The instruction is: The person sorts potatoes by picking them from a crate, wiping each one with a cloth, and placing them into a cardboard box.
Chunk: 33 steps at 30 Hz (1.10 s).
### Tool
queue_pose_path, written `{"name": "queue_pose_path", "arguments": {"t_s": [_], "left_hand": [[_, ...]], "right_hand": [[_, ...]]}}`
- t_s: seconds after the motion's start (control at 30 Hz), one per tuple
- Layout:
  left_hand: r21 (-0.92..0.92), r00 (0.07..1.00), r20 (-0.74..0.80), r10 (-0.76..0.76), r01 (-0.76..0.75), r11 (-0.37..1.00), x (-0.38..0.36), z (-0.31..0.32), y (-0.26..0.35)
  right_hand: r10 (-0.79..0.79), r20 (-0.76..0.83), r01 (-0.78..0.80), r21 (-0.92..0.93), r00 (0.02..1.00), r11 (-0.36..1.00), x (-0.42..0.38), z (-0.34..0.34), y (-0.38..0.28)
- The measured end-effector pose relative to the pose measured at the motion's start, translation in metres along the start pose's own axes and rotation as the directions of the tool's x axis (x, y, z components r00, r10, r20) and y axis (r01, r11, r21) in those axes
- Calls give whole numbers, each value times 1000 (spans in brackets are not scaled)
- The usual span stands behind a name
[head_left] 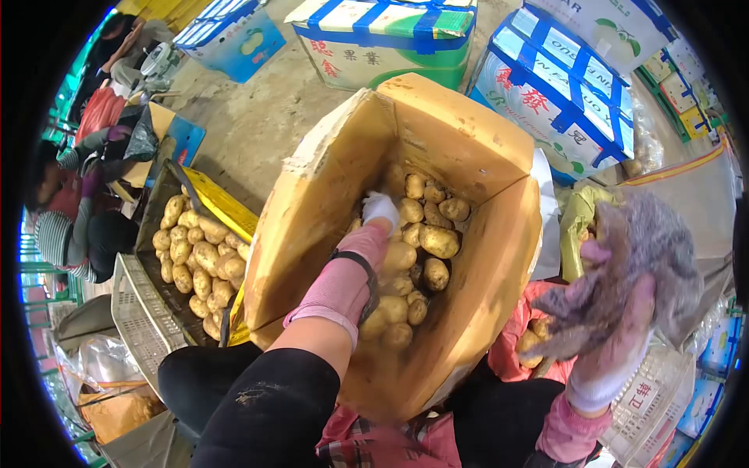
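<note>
A deep yellow-brown carton [460, 132] stands open between my knees with several potatoes [438, 242] on its floor. Inside it, my left hand [380, 209], in a white glove, reaches down beside the potatoes. Its fingers are blurred and partly hidden, so I cannot make out whether it holds one. On the right, my right hand [624, 327], also gloved, is raised outside the carton and closed on a fuzzy grey rag [655, 249]. Below the rag, more potatoes [532, 347] show in a red bag [519, 300].
To the left is a crate [140, 300] beside a heap of potatoes [199, 257]. Taped cartons [390, 51] stand ahead, with another blue-taped carton [554, 93] to the right. A white plastic basket [644, 402] sits at lower right. Other people [86, 195] work at far left.
</note>
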<state>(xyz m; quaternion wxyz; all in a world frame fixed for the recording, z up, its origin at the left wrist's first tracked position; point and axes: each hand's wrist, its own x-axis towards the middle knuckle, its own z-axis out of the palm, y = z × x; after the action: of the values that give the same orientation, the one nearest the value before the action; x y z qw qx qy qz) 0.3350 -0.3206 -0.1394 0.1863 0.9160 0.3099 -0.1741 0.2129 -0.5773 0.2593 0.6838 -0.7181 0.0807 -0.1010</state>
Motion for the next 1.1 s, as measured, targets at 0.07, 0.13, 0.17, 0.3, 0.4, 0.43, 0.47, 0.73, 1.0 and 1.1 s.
{"name": "queue_pose_path", "arguments": {"t_s": [0.07, 0.13, 0.17, 0.3, 0.4, 0.43, 0.47, 0.73, 1.0, 1.1], "left_hand": [[95, 995, -89, 54, -45, 994, 32, 44, -18], [66, 992, 46, 118, -121, 990, 25, 25, -25], [47, 981, 110, 158, -164, 985, 12, 7, -17], [-80, 934, -172, 314, -331, 940, -25, -29, 24], [206, 890, 49, 453, -453, 867, 7, -20, 63], [308, 877, 126, 463, -478, 822, 15, -19, 80], [387, 884, 163, 438, -466, 796, 20, -19, 89], [679, 918, 266, 295, -396, 619, 49, -2, 108], [401, 879, 391, 273, -430, 809, 57, 1, 50], [261, 814, 580, 45, -237, 936, 5, -44, 35]], "right_hand": [[-6, -5, 5, -75, 1000, 997, 5, -13, 10], [-20, -40, 15, -129, 999, 991, 11, -25, 17], [-40, -75, 29, -148, 996, 989, 15, -33, 22], [68, -43, -68, 9, 997, 998, 19, -52, 27], [120, 115, -119, -18, 986, 993, 12, -58, 24], [84, 183, -77, -44, 980, 996, 10, -56, 24], [54, 242, -41, -58, 969, 997, 9, -55, 24], [-34, 366, 94, -146, 930, 985, -10, -56, 31], [-174, 383, 292, -275, 907, 916, -25, -38, 31], [-191, 277, 194, 19, 942, 981, -19, -35, 23]]}}
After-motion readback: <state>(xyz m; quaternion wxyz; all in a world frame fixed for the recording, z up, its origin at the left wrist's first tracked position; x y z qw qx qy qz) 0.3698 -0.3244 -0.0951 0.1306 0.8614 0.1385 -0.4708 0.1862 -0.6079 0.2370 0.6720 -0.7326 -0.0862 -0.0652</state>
